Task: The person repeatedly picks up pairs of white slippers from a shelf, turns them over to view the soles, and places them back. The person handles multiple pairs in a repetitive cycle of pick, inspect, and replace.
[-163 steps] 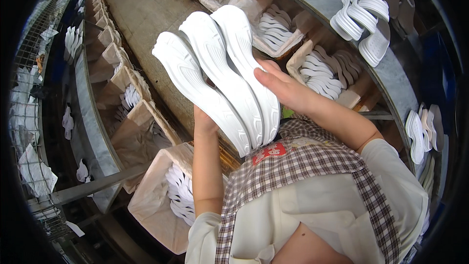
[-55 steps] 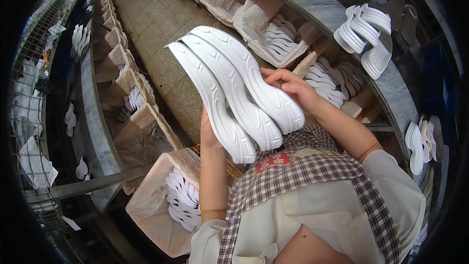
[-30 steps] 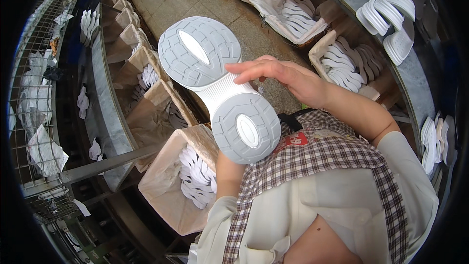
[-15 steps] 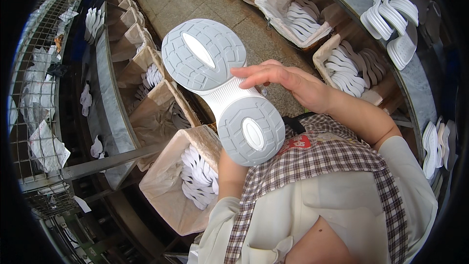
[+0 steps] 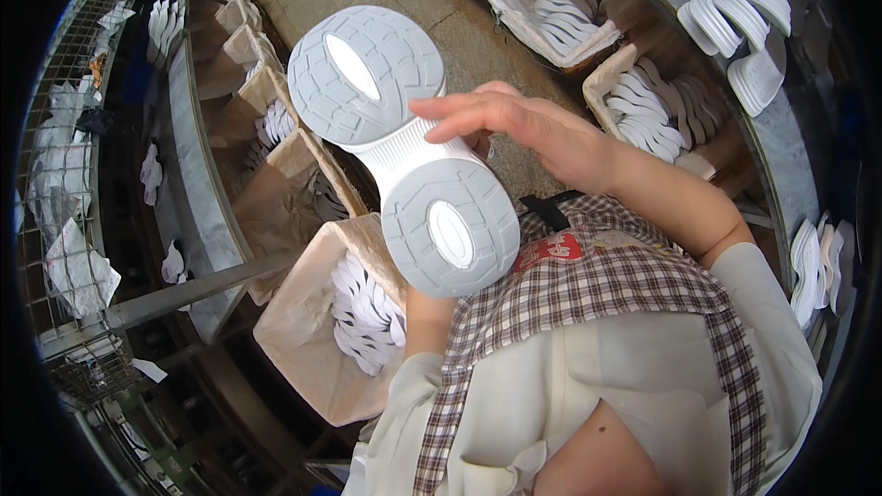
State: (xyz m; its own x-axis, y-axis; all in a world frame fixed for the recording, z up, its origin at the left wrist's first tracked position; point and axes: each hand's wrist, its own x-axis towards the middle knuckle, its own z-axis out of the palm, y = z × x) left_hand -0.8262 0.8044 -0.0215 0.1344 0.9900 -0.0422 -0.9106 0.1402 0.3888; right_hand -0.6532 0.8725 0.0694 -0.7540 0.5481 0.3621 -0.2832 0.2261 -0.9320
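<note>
A shoe sole is held up in front of me, its grey treaded forefoot and heel pads facing me and a white ribbed waist between them. My left forearm runs up behind the heel end, and the sole covers most of that hand, which supports it from behind. My right hand lies at the sole's right edge with fingers stretched out and fingertips touching the waist. A bit of skin shows between the sole's edge and my right palm; whose finger it is I cannot make out.
At the left, a lined bin holds stacked white soles or insoles, and a row of similar bins runs away beyond it. Bins at the right hold more white pieces. Stacks of soles lie on the grey right-hand table. A wire mesh rack stands far left.
The sole has shifted slightly up and to the left in the picture, with my right hand moving along with it. The fingertips remain at its waist.
</note>
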